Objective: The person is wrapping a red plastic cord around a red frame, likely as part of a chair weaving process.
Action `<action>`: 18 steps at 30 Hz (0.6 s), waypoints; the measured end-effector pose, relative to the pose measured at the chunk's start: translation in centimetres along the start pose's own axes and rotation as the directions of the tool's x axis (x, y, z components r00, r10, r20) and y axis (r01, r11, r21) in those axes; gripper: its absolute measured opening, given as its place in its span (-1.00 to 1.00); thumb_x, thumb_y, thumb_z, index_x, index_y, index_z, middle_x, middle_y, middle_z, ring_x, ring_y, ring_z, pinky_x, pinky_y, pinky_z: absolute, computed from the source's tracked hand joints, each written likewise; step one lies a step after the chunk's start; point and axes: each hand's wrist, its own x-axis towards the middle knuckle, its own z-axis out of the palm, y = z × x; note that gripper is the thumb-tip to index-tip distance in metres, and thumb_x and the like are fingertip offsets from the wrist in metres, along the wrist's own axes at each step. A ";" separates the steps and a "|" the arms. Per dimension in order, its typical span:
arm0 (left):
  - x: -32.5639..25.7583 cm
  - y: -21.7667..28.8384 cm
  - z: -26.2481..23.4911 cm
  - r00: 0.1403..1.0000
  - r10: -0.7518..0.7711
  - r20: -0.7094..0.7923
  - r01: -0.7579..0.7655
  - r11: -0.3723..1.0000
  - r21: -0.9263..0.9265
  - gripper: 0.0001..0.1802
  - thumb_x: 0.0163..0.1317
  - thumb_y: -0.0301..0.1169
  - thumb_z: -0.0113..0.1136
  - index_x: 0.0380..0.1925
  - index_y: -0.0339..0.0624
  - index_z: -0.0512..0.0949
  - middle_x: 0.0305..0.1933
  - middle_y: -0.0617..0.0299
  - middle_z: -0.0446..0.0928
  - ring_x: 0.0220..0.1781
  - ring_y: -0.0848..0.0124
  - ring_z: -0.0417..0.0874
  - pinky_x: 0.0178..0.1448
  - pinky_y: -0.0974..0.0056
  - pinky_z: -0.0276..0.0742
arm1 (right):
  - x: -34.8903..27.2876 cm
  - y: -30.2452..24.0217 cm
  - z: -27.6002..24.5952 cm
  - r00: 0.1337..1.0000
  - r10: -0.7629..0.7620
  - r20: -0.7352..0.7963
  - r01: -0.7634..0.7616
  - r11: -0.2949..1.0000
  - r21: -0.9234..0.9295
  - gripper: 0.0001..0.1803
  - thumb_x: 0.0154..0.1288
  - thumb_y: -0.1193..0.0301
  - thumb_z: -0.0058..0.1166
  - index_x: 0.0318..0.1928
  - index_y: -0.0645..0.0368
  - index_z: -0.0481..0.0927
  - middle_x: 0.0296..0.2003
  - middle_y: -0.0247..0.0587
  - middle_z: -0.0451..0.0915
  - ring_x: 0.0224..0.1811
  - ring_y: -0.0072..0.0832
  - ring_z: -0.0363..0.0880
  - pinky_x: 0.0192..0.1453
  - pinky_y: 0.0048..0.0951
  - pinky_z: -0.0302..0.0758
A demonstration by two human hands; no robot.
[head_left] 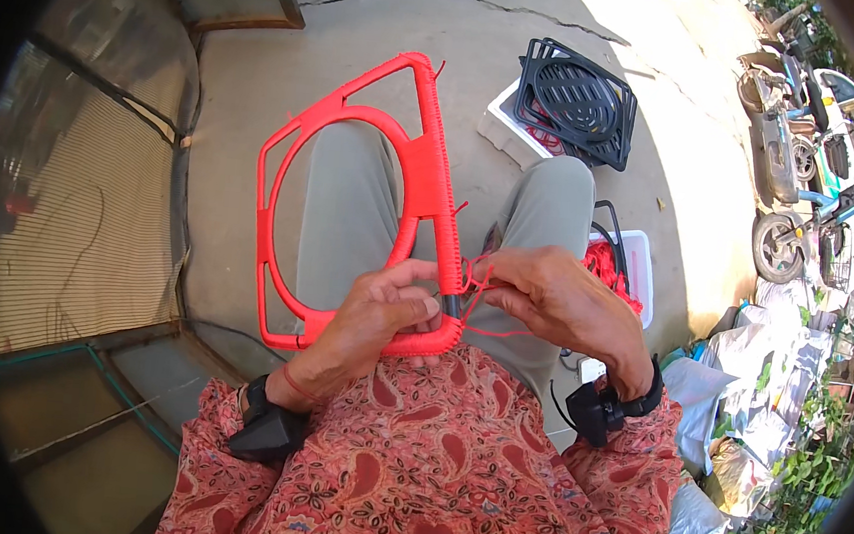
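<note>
A frame [432, 182] wrapped in red, with a large ring inside a squarish outline, stands tilted over my lap and left knee. My left hand [378, 313] grips its near right corner, thumb and fingers closed round the bar. Just there, a short bare black stretch [452, 306] shows between red-covered parts. Beside it, my right hand [544, 288] pinches red cord [498, 332], which loops round the bar and trails below the fingers. Its fingertips are partly hidden by the hand itself. Short red cord ends stick out along the frame's right side.
Black slatted plastic frames [578, 103] lie on a white box [509, 123] ahead. By my right knee a white tub [639, 269] holds red cord [604, 268]. Parked scooters [780, 245] and pale sacks [702, 399] line the right; a mesh panel [79, 230] stands left.
</note>
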 end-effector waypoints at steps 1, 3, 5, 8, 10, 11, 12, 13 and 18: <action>0.1 -0.6 -0.1 0.998 0.040 -0.046 -0.040 0.999 -0.007 -0.66 0.26 -0.57 0.04 0.05 -0.33 0.40 -0.34 0.21 0.56 -0.45 0.47 0.59 -0.41 0.37 0.61 | -0.2 0.1 -0.5 0.998 0.034 -0.048 -0.037 0.997 -0.071 -0.88 0.15 0.49 0.11 -0.29 0.26 0.54 -0.37 -0.02 0.53 -0.29 -0.02 0.52 -0.24 -0.13 0.43; 0.3 -1.5 -0.4 0.993 0.078 -0.092 -0.080 0.997 -0.014 -0.70 0.24 -0.57 0.07 -0.01 -0.32 0.42 -0.36 0.23 0.55 -0.43 0.50 0.58 -0.37 0.39 0.60 | -0.1 0.0 -1.0 0.993 0.065 -0.097 -0.078 0.987 -0.141 -0.88 0.15 0.46 0.10 -0.34 0.27 0.52 -0.41 0.00 0.52 -0.28 0.01 0.51 -0.24 -0.09 0.42; 0.4 -2.0 -0.6 0.986 0.144 -0.088 -0.145 0.989 -0.008 -0.73 0.20 -0.57 0.13 -0.08 -0.27 0.41 -0.37 0.27 0.53 -0.35 0.54 0.55 -0.21 0.43 0.54 | 0.1 -0.5 -1.5 0.998 -0.056 -0.002 0.056 0.996 -0.074 -0.89 0.14 0.45 0.09 -0.35 0.23 0.54 -0.41 0.00 0.53 -0.31 0.00 0.52 -0.26 -0.08 0.41; 0.6 -2.0 -0.3 0.986 0.151 -0.077 -0.153 0.988 -0.027 -0.67 0.17 -0.57 0.18 -0.05 -0.27 0.40 -0.33 0.26 0.54 -0.28 0.56 0.54 -0.10 0.46 0.47 | 1.6 -1.6 -3.0 0.998 0.030 0.056 -0.010 0.942 -0.337 -0.89 0.11 0.44 0.11 -0.36 0.20 0.59 -0.39 -0.01 0.56 -0.33 -0.01 0.53 -0.28 -0.09 0.42; 1.1 -2.9 -0.9 0.971 0.231 -0.062 -0.230 0.973 0.019 -0.66 0.18 -0.58 0.16 -0.03 -0.29 0.38 -0.28 0.24 0.53 -0.22 0.54 0.55 -0.08 0.42 0.53 | 2.5 -1.6 -2.9 0.993 -0.017 0.115 0.048 0.960 -0.276 -0.89 0.09 0.47 0.12 -0.34 0.22 0.58 -0.41 -0.06 0.55 -0.34 -0.05 0.54 -0.29 -0.16 0.42; 1.2 -3.2 -1.1 0.951 0.307 -0.044 -0.304 0.951 0.063 -0.65 0.19 -0.59 0.15 -0.01 -0.30 0.36 -0.23 0.22 0.52 -0.16 0.51 0.56 -0.06 0.38 0.59 | 3.0 -1.6 -2.7 0.983 -0.066 0.173 0.102 0.973 -0.209 -0.88 0.08 0.50 0.14 -0.33 0.23 0.57 -0.43 -0.11 0.53 -0.35 -0.10 0.54 -0.29 -0.23 0.42; 1.2 -3.3 -1.0 0.950 0.308 -0.045 -0.305 0.950 0.063 -0.65 0.19 -0.59 0.15 -0.01 -0.30 0.36 -0.23 0.22 0.52 -0.16 0.51 0.56 -0.06 0.38 0.59 | 3.6 -1.7 -2.6 0.983 -0.066 0.173 0.103 0.972 -0.209 -0.88 0.08 0.50 0.14 -0.33 0.23 0.57 -0.43 -0.11 0.53 -0.35 -0.10 0.54 -0.29 -0.23 0.42; 1.2 -3.4 -0.8 0.945 0.325 -0.045 -0.325 0.946 0.024 -0.61 0.19 -0.59 0.16 0.03 -0.30 0.35 -0.17 0.22 0.52 -0.11 0.51 0.56 0.05 0.38 0.53 | 4.2 -1.8 -2.3 0.968 -0.105 0.230 0.146 0.975 -0.169 -0.87 0.07 0.49 0.15 -0.32 0.24 0.57 -0.44 -0.10 0.54 -0.35 -0.09 0.54 -0.30 -0.22 0.42; 0.9 -3.2 -0.6 0.929 0.368 -0.024 -0.369 0.929 -0.023 -0.50 0.19 -0.60 0.19 0.15 -0.31 0.33 0.01 0.23 0.50 0.03 0.50 0.53 0.16 0.36 0.46 | 6.6 -1.8 -0.9 0.931 -0.152 0.332 0.105 0.982 0.156 -0.84 0.06 0.50 0.15 -0.30 0.27 0.60 -0.45 -0.04 0.58 -0.35 -0.09 0.57 -0.29 -0.21 0.45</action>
